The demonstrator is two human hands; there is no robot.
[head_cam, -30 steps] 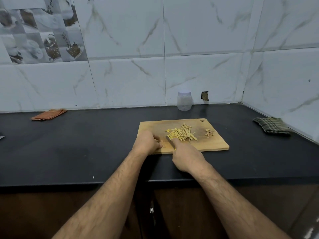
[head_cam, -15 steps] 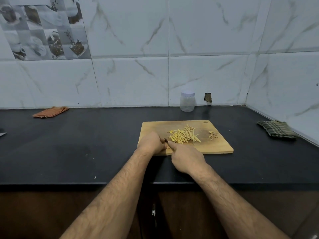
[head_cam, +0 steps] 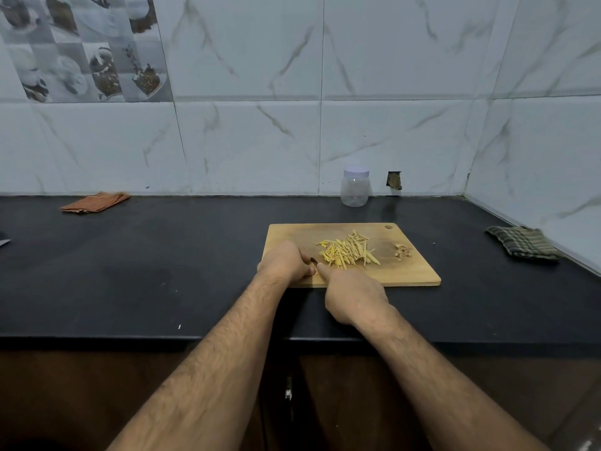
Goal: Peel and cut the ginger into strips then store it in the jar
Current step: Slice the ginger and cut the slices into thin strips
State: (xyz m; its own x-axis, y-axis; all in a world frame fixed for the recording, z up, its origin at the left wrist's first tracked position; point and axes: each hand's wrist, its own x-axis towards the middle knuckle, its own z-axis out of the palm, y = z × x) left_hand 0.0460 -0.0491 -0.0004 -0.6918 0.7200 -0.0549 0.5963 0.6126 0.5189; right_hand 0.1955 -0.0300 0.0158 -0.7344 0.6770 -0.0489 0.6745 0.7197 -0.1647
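- The left hand has shifted a little: one second ago its knuckles sat right at the near edge of the cutting board, and now it sits slightly further onto the board.
- The right hand, index finger along a dark knife, has drawn close, its fingertip now almost touching the left hand.

Head-worn view, forward and down, seemingly close over counter.

Black counter bears cutting board, jar, two cloths.
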